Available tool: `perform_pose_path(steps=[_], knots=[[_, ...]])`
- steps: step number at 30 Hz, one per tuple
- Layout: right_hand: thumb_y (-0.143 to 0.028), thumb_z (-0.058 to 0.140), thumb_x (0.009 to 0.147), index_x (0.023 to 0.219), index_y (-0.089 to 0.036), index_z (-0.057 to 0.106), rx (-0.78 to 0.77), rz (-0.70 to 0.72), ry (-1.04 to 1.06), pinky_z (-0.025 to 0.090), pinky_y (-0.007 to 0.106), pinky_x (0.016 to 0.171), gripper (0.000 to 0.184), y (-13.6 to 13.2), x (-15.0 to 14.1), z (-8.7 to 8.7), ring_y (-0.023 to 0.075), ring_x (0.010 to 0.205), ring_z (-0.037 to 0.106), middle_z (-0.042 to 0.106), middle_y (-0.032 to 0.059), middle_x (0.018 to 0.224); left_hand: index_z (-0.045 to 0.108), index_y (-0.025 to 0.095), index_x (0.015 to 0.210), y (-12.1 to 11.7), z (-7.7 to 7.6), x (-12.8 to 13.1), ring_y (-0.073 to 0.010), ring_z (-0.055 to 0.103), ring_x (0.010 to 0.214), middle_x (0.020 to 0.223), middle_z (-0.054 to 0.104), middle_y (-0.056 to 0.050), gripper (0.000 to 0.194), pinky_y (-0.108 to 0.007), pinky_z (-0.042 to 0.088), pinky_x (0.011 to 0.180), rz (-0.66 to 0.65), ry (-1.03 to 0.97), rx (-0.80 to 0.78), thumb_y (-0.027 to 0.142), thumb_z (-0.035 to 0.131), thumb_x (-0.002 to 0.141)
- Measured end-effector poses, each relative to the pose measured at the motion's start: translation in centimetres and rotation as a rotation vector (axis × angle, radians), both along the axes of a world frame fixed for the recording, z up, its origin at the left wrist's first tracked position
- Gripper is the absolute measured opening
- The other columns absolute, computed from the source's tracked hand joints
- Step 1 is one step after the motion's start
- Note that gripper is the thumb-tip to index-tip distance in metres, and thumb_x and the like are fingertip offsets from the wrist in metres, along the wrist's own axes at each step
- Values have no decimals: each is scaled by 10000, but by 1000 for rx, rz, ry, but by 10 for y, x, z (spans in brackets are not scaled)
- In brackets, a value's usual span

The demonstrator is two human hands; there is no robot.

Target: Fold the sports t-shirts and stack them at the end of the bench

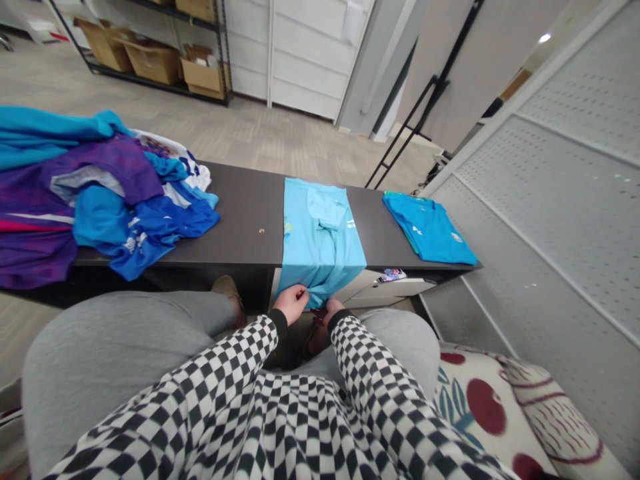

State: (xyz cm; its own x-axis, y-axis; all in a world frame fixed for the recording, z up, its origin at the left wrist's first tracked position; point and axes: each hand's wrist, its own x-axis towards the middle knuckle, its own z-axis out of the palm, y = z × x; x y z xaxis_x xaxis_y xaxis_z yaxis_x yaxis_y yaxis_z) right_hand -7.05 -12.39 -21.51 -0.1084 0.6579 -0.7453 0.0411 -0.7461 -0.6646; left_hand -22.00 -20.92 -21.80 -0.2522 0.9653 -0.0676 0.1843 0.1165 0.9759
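A light blue shirt (pixel 320 233) lies folded lengthwise across the dark table (pixel 245 213), its near end hanging over the front edge. My left hand (pixel 291 301) pinches the left corner of that hanging end. My right hand (pixel 331 308) sits at the right corner, mostly hidden behind the cloth and my checkered sleeve, fingers closed on the fabric. Both hands are below the table's edge, above my grey-trousered lap.
A heap of blue and purple clothes (pixel 90 193) covers the table's left end. A folded blue shirt (pixel 430 230) lies at the right end. A perforated grey panel (pixel 550 220) stands to the right; a patterned cushion (pixel 505 407) beside me. Shelves with cardboard boxes (pixel 150 57) stand behind.
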Motion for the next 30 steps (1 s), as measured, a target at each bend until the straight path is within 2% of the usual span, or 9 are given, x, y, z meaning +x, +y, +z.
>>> perform_pose_path(steps=[3,7,9,12,18,23,26,30], knots=[[-477,704,1106,1393,-179,693,-94,-38,2,649,497,1000,414,2,3,0,273,1164,738,721,122,1369,775,215,943,-1,6,-1,-171,601,674,747,699,1,249,-282,435,663,31,-16,11,432,656,973],[-483,438,1145,1118,-184,709,-181,-100,21,633,550,970,404,3,9,1,286,1006,758,750,113,1046,777,206,901,-3,12,-4,-168,600,659,725,699,-3,227,-276,426,634,74,-27,10,397,666,952],[-462,454,1105,1027,-201,688,-201,-113,43,614,584,982,360,4,10,0,289,953,745,717,87,909,774,203,880,-4,14,-4,-165,596,649,716,698,-3,219,-274,420,627,86,-30,11,382,664,944],[-400,499,1067,1002,-206,659,-230,-129,63,588,603,1009,259,6,9,-3,273,919,714,666,51,820,761,207,850,-5,15,-4,-159,582,635,699,685,6,199,-271,412,623,97,-31,24,367,669,927],[-287,443,1077,1019,-223,624,-285,-151,50,580,590,1037,200,10,8,-10,255,884,704,645,40,816,741,215,806,-9,18,-5,-151,547,625,662,632,24,183,-266,393,615,150,-26,71,366,695,899],[-230,410,1058,1009,-235,633,-286,-124,46,569,659,1051,229,13,8,-14,280,843,721,657,47,813,746,213,822,-11,21,-4,-152,556,644,680,637,21,198,-266,415,632,182,-40,91,380,682,906],[-227,379,1072,1002,-228,640,-248,-92,34,583,671,1023,270,15,6,-15,287,828,728,674,55,826,739,213,829,-10,21,-3,-150,557,654,688,631,23,206,-263,422,637,187,-47,92,386,670,918],[-289,401,1141,1082,-181,694,-82,-2,8,623,574,971,317,12,5,-12,267,893,738,732,85,948,735,212,851,-9,19,-4,-148,546,635,674,618,25,199,-257,416,614,181,-48,67,376,654,931]])
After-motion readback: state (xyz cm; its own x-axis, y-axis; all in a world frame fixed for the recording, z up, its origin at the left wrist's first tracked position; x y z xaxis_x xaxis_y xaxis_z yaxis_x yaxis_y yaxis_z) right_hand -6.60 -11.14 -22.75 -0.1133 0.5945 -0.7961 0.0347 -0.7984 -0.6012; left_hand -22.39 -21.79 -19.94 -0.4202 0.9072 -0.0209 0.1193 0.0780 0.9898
